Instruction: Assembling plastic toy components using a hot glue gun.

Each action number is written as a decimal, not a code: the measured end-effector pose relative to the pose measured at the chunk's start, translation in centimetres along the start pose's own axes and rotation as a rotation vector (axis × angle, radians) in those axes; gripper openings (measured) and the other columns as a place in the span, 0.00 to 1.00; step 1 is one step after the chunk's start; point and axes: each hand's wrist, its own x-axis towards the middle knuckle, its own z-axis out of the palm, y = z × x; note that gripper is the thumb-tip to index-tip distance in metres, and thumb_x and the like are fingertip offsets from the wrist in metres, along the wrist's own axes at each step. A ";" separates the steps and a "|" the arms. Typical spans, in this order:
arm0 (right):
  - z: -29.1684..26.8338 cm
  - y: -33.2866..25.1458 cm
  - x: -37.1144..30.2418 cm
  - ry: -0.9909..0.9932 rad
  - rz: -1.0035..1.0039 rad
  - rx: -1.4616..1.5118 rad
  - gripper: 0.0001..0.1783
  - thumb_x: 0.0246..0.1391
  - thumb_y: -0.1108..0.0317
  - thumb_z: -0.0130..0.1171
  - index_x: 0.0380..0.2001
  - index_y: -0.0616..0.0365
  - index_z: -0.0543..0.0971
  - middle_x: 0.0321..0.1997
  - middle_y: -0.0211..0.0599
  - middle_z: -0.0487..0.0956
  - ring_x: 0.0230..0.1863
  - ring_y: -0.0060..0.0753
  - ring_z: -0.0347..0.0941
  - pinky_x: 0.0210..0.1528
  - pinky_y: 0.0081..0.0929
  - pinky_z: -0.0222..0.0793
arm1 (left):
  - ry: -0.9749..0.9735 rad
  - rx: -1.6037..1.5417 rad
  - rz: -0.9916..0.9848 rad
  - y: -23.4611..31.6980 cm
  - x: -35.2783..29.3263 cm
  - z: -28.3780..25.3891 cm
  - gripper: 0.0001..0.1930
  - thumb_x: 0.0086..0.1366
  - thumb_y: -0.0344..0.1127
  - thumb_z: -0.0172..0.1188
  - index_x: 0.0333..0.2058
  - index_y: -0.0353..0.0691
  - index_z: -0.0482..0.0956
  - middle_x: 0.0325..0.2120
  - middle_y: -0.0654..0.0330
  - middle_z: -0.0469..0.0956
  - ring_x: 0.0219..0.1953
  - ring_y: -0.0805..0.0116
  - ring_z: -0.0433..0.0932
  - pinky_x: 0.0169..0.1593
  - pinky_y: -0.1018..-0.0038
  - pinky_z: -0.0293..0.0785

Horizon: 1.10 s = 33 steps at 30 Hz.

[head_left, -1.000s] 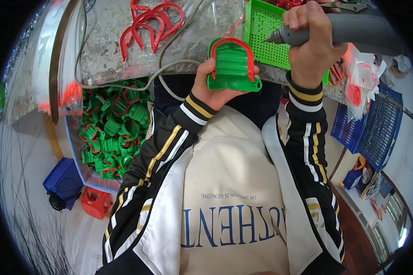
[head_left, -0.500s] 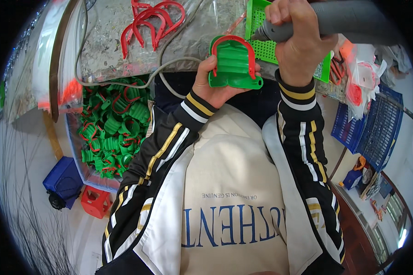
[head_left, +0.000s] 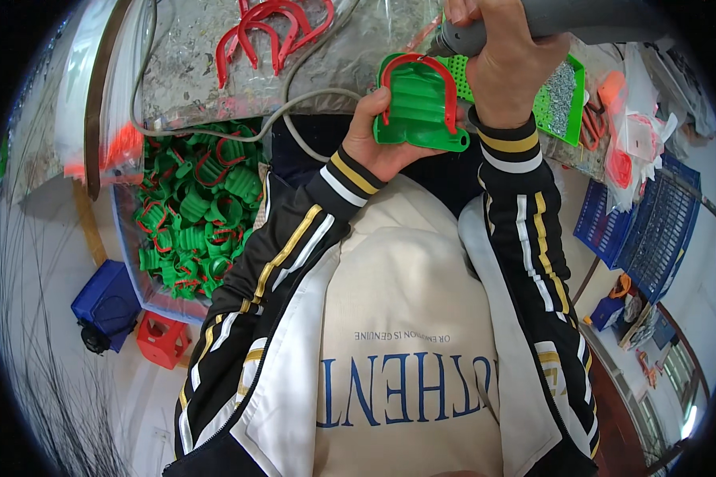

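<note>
My left hand (head_left: 380,141) grips a green ribbed plastic part (head_left: 418,95) from below, its thumb along the left side. A red U-shaped plastic band (head_left: 452,91) lies around the upper rim of that part. Wrapped in my right hand (head_left: 507,67) is a grey electric screwdriver (head_left: 605,20), held almost level. Its narrow tip meets or nearly meets the top of the red band; whether a screw sits there is too small to tell.
Small metal screws (head_left: 562,97) lie in a green tray (head_left: 579,111) on the right. Loose red bands (head_left: 277,28) rest on the worktable (head_left: 191,79), where a grey cable (head_left: 314,93) crosses. Below left, a bin (head_left: 127,254) holds many green parts. Plastic bags (head_left: 644,135) lie far right.
The screwdriver has come left and down from over the green tray, so its tip is at the red band. My left hand has shifted slightly right and farther away with the green part.
</note>
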 end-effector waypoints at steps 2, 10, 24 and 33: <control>0.2 -0.4 -0.2 0.036 0.019 -0.138 0.09 0.53 0.75 0.56 0.38 0.63 0.71 0.21 0.30 0.71 0.18 0.18 0.66 0.22 0.16 0.63 | 0.000 -0.011 -0.009 0.0 -0.1 -0.2 0.35 0.60 0.54 0.54 0.59 0.36 0.59 0.54 0.43 0.66 0.57 0.48 0.67 0.60 0.51 0.62; 0.9 -0.9 -0.7 -0.005 -0.153 -0.538 0.10 0.52 0.75 0.54 0.38 0.63 0.69 0.20 0.29 0.68 0.16 0.20 0.64 0.21 0.18 0.63 | 0.017 0.104 -0.021 0.3 -0.6 0.6 0.35 0.61 0.55 0.51 0.59 0.35 0.60 0.52 0.44 0.69 0.55 0.51 0.70 0.58 0.54 0.66; -1.5 -7.2 3.2 -0.262 -0.119 -0.270 0.14 0.51 0.72 0.56 0.40 0.63 0.68 0.24 0.28 0.69 0.20 0.18 0.64 0.23 0.17 0.63 | 0.056 0.092 0.060 2.6 0.4 2.2 0.34 0.62 0.57 0.49 0.57 0.36 0.63 0.51 0.42 0.69 0.53 0.49 0.70 0.57 0.52 0.66; -6.8 -1.9 2.9 0.075 -0.221 -0.680 0.08 0.53 0.77 0.55 0.37 0.62 0.70 0.23 0.29 0.71 0.18 0.18 0.65 0.22 0.16 0.62 | -0.038 -0.016 0.057 2.6 1.9 1.4 0.36 0.61 0.59 0.50 0.57 0.35 0.63 0.52 0.41 0.68 0.54 0.48 0.69 0.57 0.52 0.66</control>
